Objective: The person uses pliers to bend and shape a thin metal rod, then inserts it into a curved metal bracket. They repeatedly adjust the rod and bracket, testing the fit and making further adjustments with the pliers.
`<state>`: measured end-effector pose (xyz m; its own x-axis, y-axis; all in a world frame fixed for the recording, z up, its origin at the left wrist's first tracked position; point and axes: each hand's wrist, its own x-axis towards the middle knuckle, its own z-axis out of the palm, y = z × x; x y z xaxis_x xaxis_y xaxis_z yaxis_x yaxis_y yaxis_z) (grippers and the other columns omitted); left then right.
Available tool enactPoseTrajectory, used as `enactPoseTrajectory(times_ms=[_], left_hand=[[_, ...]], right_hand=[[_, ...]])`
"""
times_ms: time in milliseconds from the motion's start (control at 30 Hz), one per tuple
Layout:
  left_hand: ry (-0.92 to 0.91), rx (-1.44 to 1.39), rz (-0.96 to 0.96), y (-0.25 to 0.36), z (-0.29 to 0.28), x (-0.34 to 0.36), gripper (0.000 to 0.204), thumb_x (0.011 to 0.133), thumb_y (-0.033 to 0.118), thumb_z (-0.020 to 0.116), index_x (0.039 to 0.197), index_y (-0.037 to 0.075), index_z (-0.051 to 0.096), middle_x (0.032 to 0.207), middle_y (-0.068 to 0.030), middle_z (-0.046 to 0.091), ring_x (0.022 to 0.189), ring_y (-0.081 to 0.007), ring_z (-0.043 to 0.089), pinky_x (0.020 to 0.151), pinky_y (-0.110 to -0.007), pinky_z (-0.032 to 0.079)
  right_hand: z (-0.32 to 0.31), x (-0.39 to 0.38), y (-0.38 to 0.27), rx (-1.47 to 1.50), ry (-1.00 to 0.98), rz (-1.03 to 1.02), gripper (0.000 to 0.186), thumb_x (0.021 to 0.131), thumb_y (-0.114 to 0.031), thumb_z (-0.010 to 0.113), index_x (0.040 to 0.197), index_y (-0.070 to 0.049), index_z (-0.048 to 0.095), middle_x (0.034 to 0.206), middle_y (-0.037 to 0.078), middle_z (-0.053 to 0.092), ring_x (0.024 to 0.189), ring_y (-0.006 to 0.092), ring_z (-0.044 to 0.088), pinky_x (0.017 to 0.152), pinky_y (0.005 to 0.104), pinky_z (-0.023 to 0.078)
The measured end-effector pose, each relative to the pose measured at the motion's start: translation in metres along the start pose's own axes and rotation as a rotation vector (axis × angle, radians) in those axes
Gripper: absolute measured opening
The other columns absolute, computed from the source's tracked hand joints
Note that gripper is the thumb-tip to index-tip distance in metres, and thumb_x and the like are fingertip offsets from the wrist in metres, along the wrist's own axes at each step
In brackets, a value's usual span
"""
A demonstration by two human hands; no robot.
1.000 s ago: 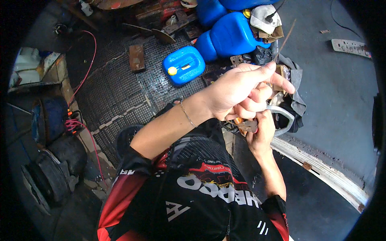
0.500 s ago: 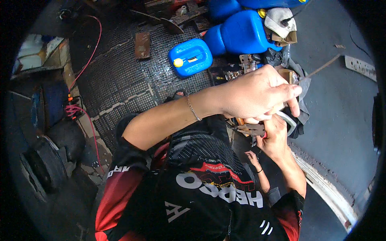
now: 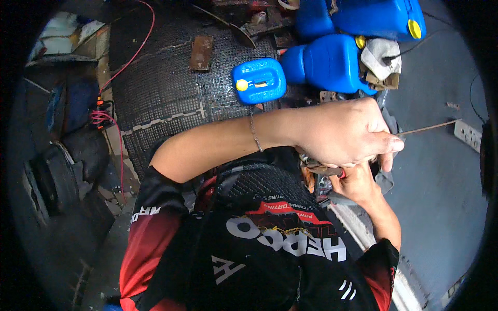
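Observation:
My left hand reaches across in front of my body, a thin chain round its wrist. Its fingers are curled closed with the thumb pressed over them; what they hold is hidden. A thin brown rod shows just beyond the thumb, but I cannot tell whether the hand grips it. Directly below, partly covered by the left hand, my right hand is closed on pliers with a red handle. The plier head points left. Metal parts lie below the pliers, mostly hidden.
A small blue jerrycan stands on the dark perforated mat, with larger blue jerrycans behind it. A white cloth lies beside them. A power strip is at far right; a red cable runs along the left.
The view has shifted, so the surroundings sit lower and farther right. Both hands keep their closed grips close together. Another hand with a dark wristband, seen below my right wrist before, no longer shows.

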<state>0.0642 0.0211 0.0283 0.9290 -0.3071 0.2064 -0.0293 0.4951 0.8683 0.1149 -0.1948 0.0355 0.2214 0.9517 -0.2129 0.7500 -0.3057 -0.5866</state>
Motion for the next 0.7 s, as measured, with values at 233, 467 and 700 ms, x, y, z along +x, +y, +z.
enactPoseTrajectory(times_ms=[233, 467, 700], left_hand=[[0.058, 0.008, -0.049, 0.015, -0.009, 0.038, 0.048, 0.110, 0.037, 0.055, 0.100, -0.005, 0.076, 0.057, -0.0008, 0.058, 0.051, -0.0060, 0.052, 0.048, -0.026, 0.041], [0.089, -0.244, -0.291, 0.055, -0.057, 0.048, 0.049, 0.112, 0.038, 0.051, 0.115, -0.005, 0.074, 0.053, 0.0083, 0.038, 0.042, -0.0014, 0.034, 0.039, -0.023, 0.029], [0.391, -0.424, -0.304, 0.097, -0.134, 0.024, 0.068, 0.116, 0.042, 0.027, 0.118, -0.013, 0.067, 0.051, 0.0074, 0.033, 0.038, -0.0039, 0.030, 0.034, -0.021, 0.026]], right_hand=[[-0.031, 0.009, 0.045, 0.058, -0.170, 0.017, 0.028, 0.079, -0.003, 0.074, 0.107, -0.008, 0.075, 0.094, 0.015, 0.074, 0.092, 0.0379, 0.071, 0.086, 0.0489, 0.054], [-0.050, 0.080, 0.055, 0.168, -0.061, -0.166, 0.042, 0.075, -0.004, 0.077, 0.116, -0.007, 0.071, 0.097, 0.017, 0.072, 0.091, 0.0392, 0.071, 0.083, 0.0475, 0.056], [-0.031, 0.158, 0.036, 0.320, 0.198, -0.200, 0.029, 0.089, -0.022, 0.076, 0.095, -0.002, 0.057, 0.087, 0.020, 0.069, 0.087, 0.0424, 0.070, 0.072, 0.0531, 0.055]])
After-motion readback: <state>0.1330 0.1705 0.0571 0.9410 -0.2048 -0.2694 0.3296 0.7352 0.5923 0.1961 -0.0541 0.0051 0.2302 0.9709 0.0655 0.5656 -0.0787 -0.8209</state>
